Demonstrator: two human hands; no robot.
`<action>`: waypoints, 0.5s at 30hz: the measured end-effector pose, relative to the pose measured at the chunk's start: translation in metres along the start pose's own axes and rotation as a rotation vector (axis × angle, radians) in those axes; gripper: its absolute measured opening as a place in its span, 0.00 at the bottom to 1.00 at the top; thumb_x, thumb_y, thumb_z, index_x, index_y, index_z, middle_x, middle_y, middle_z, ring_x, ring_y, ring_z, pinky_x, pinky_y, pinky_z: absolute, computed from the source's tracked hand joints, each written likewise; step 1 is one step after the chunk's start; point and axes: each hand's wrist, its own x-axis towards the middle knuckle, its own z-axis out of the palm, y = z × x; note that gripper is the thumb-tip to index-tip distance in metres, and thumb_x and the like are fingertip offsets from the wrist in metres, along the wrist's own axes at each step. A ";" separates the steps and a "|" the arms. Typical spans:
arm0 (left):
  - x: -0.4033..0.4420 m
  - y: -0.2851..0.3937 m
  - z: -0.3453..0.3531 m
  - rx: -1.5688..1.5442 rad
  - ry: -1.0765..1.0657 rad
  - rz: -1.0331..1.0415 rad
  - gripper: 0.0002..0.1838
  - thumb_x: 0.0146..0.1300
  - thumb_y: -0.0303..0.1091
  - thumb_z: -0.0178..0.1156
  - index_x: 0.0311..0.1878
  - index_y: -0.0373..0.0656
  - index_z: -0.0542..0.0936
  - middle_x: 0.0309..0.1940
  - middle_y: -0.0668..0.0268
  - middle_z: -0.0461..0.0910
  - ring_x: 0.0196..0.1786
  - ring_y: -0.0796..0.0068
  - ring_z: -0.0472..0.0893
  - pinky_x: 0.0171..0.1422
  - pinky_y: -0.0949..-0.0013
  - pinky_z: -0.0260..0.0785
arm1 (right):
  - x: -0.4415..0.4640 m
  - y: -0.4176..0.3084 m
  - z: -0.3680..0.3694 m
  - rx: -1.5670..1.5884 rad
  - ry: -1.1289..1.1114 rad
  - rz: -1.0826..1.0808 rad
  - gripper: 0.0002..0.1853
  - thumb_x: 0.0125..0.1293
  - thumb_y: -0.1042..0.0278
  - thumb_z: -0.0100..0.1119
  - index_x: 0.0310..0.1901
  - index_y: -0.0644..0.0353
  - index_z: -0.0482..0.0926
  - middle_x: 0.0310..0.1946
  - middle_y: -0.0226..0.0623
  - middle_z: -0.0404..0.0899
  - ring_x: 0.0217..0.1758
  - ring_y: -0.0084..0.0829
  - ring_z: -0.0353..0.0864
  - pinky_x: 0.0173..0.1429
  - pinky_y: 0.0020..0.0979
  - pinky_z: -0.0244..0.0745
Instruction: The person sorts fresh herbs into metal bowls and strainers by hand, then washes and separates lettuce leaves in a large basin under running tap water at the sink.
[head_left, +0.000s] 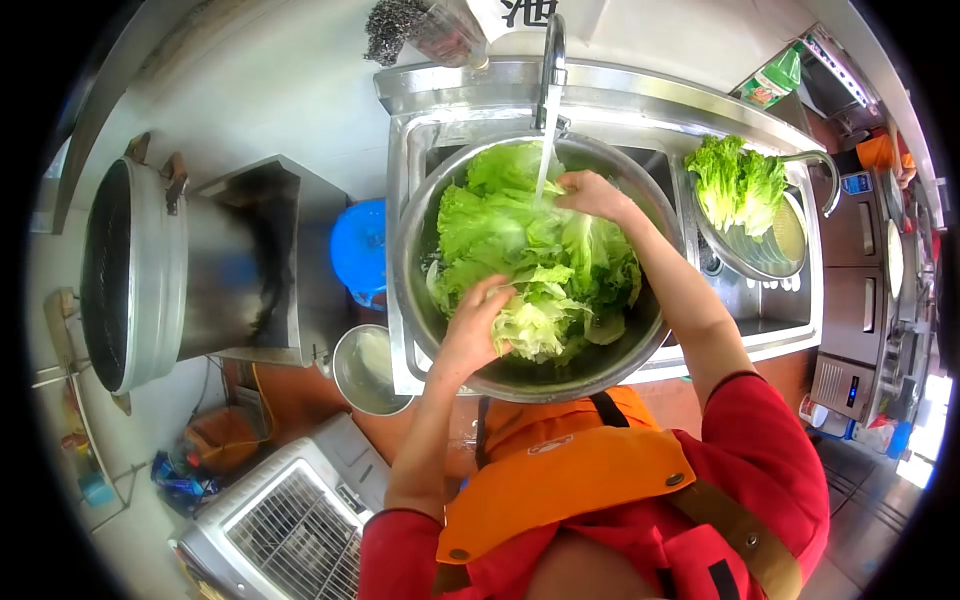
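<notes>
Green lettuce fills much of a large steel basin set over the sink. My left hand is at the near side of the basin, its fingers curled round a pale, frilly piece of lettuce. Farther back, my right hand has its fingers bent onto the leaves; the fingertips are partly hidden among them. Water runs from the faucet onto the lettuce, just left of my right hand.
Another bunch of lettuce rests in a smaller metal bowl over the right-hand sink. A second curved faucet stands beside it. At left are a blue bucket, a steel bowl and a big pot.
</notes>
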 end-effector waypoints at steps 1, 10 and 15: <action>0.000 0.001 0.001 0.003 -0.010 -0.006 0.37 0.35 0.22 0.71 0.56 0.38 0.73 0.63 0.60 0.65 0.65 0.54 0.67 0.67 0.60 0.65 | -0.013 -0.024 -0.016 -0.023 0.003 -0.024 0.24 0.57 0.54 0.62 0.50 0.61 0.79 0.44 0.49 0.81 0.49 0.46 0.80 0.55 0.39 0.73; 0.063 0.016 -0.019 0.030 -0.027 0.036 0.31 0.33 0.25 0.71 0.48 0.37 0.78 0.71 0.55 0.55 0.69 0.52 0.62 0.71 0.57 0.60 | -0.012 -0.076 -0.036 -0.204 -0.085 -0.341 0.25 0.59 0.67 0.58 0.59 0.58 0.72 0.47 0.50 0.80 0.49 0.44 0.80 0.55 0.39 0.74; 0.083 0.004 -0.020 0.182 0.012 0.074 0.29 0.31 0.27 0.72 0.45 0.40 0.79 0.72 0.56 0.52 0.70 0.49 0.58 0.73 0.53 0.56 | -0.043 -0.101 -0.018 -0.082 -0.212 -0.308 0.27 0.58 0.66 0.60 0.60 0.60 0.71 0.49 0.49 0.79 0.52 0.42 0.80 0.57 0.37 0.74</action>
